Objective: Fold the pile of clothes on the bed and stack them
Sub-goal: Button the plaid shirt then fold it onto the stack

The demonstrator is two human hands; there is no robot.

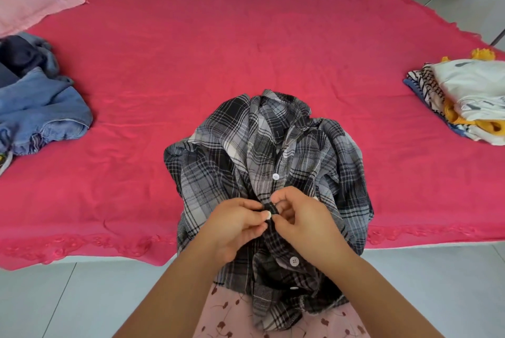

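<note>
At the near edge of the bed [246, 36], left hand [237, 224] and right hand [297, 217] pinch the plaid shirt [213, 173] at a white button [267, 214]; holding the front taut should ease it through the hole.

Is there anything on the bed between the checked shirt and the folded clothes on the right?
Nothing visible does. The left hand and right hand pinch the checked shirt at its button strip, and only bare red sheet lies between it and the folded clothes on the right.
</note>
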